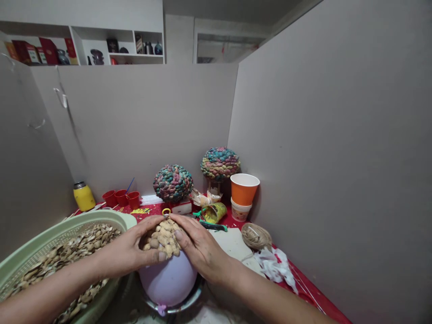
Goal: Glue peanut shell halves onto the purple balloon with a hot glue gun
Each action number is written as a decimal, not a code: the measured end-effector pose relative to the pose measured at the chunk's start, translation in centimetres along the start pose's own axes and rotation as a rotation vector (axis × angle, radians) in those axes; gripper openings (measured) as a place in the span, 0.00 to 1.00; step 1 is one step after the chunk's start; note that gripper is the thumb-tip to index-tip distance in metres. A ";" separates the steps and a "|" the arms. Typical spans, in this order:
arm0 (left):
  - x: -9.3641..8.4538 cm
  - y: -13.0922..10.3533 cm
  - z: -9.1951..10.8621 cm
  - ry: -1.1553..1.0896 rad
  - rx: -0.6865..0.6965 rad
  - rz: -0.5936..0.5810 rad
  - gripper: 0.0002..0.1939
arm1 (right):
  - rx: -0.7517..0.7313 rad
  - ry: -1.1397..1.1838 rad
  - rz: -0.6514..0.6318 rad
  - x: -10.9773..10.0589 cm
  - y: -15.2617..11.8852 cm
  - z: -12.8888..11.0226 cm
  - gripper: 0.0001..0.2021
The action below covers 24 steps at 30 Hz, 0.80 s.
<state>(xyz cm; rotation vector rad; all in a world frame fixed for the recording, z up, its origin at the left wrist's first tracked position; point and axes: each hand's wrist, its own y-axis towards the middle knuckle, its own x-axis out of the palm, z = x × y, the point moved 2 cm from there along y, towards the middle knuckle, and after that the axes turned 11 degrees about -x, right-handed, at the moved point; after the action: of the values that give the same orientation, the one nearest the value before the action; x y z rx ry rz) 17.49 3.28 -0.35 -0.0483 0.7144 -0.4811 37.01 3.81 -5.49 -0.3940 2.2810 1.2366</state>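
A pale purple balloon point(168, 281), its knot toward me, rests in a round metal-rimmed bowl point(184, 308). Peanut shells point(164, 237) cover its top in a tight layer. My left hand point(145, 245) curves round the left side of this layer, thumb along its lower edge. From the right, my right hand point(199, 240) presses on the shells, its fingers over the top and its thumb on the front. The fingertips of both hands nearly meet at the far side. Whatever lies under my palms is hidden.
A green basket point(126, 219) of loose shells stands at left. Behind are red cups point(134, 200), a yellow jar point(84, 196), two coloured shell-covered domes point(173, 183), and an orange cup point(244, 191) on stacked paper cups. Twine point(256, 236) and white plastic point(276, 266) lie right. Grey partitions enclose the table.
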 end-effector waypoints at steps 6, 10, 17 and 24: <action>0.1 -0.1 0.1 0.020 0.040 0.037 0.42 | 0.004 -0.022 0.017 0.0 0.1 -0.2 0.20; 0.2 -0.1 -0.2 0.039 0.085 0.056 0.39 | 0.003 -0.026 0.018 0.0 0.1 -0.2 0.21; 0.4 0.0 -0.3 0.020 0.117 0.064 0.38 | 0.005 -0.031 0.015 0.1 0.1 -0.2 0.21; 0.6 0.0 -0.3 -0.014 0.120 0.081 0.37 | 0.003 -0.032 0.017 0.2 0.1 -0.1 0.21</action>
<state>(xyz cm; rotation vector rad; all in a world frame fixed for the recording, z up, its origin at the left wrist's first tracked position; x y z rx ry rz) 17.69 3.06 -0.97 0.0896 0.6705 -0.4451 36.76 3.74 -5.48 -0.3518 2.2633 1.2393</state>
